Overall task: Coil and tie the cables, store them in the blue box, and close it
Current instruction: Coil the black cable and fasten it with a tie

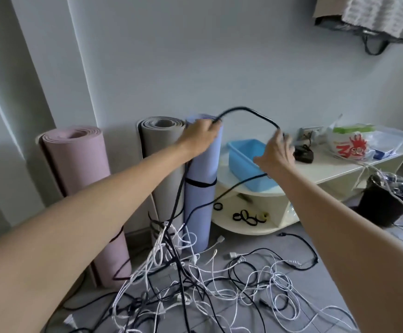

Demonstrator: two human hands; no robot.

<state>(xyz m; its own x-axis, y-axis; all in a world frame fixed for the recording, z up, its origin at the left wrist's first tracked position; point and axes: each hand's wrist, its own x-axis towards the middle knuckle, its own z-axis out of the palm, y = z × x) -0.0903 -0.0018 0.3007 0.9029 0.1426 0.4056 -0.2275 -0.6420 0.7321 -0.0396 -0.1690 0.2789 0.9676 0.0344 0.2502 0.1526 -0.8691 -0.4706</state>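
A black cable (pixel 248 111) arches in the air between both hands. My left hand (pixel 199 137) is closed on one part of it, in front of the rolled mats. My right hand (pixel 277 153) pinches the cable at its fingertips, just above the open blue box (pixel 237 155). From both hands the cable hangs down into a tangle of black and white cables (pixel 195 280) on the tiled floor. The blue box stands on a cream low shelf (pixel 335 171) with no lid on it; I see no lid anywhere.
Three rolled mats, pink (pixel 80 179), grey (pixel 162 150) and lilac (pixel 201 203), lean against the wall. Black ties (pixel 247 216) lie on the lower shelf. A black adapter (pixel 303 155) and plastic bags (pixel 354 143) sit on top. A black bin (pixel 385 203) with cables stands at right.
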